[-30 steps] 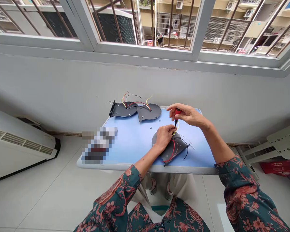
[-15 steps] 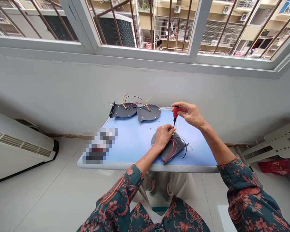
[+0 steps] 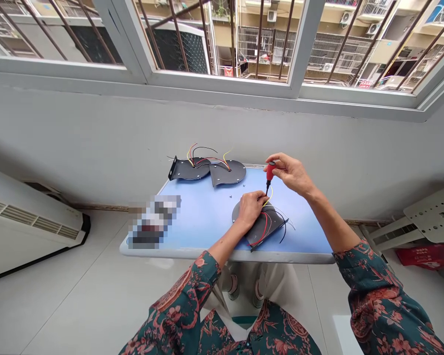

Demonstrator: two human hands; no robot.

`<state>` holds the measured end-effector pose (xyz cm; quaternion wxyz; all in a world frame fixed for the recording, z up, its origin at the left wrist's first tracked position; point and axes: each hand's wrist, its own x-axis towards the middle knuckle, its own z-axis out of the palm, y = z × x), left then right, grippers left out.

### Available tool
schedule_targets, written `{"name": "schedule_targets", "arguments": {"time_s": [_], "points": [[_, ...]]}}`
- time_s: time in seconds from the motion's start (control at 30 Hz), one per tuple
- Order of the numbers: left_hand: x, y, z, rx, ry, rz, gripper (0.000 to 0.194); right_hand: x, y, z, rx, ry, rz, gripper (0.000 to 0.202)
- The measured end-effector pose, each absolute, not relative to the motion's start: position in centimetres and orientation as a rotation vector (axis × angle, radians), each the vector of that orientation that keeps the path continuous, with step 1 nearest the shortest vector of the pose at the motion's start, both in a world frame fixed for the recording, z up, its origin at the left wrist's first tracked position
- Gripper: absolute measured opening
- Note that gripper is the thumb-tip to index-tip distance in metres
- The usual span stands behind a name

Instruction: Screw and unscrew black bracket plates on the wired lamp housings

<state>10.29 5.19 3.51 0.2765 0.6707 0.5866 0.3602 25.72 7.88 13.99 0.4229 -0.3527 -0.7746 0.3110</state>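
A black blower fan [image 3: 261,229] with red, yellow, white and black wires lies near the front of the blue table. My left hand [image 3: 250,209] presses on its top, thumb and fingers drawn together by the screwdriver's tip; any screw there is hidden. Above it, my right hand [image 3: 290,173] is closed round the red and black handle of a screwdriver [image 3: 270,172], which stands nearly upright with its shaft pointing down to the fan. Two similar blower fans, one on the left [image 3: 189,169] and another beside it [image 3: 229,172], lie at the back.
Small screws [image 3: 230,196] lie on the blue table [image 3: 203,217]. A blurred patch [image 3: 153,222] covers things at its left side. Behind the table is a white wall [image 3: 133,123] under a barred window. A white appliance [image 3: 33,217] stands left, a perforated white stand [image 3: 429,217] right.
The fingers of my right hand have shifted slightly on the screwdriver handle, which leans a little more to the right at its top. My left hand and the fan stay in place.
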Motion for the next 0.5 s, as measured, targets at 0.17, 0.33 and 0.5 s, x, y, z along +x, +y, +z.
{"name": "schedule_targets", "arguments": {"time_s": [0.17,0.33,0.5], "points": [[10.3,5.1,3.6,1.815,1.599,0.957,0.015,24.2,6.8,12.4,-1.016,-1.897,0.220,0.018],[9.9,4.9,3.7,1.739,1.519,0.996,0.025,24.6,7.5,11.5,-0.988,-1.828,0.373,0.036],[9.5,5.0,3.9,1.806,1.507,0.894,0.028,25.3,8.3,10.7,-0.934,-1.670,0.583,0.033]]}}
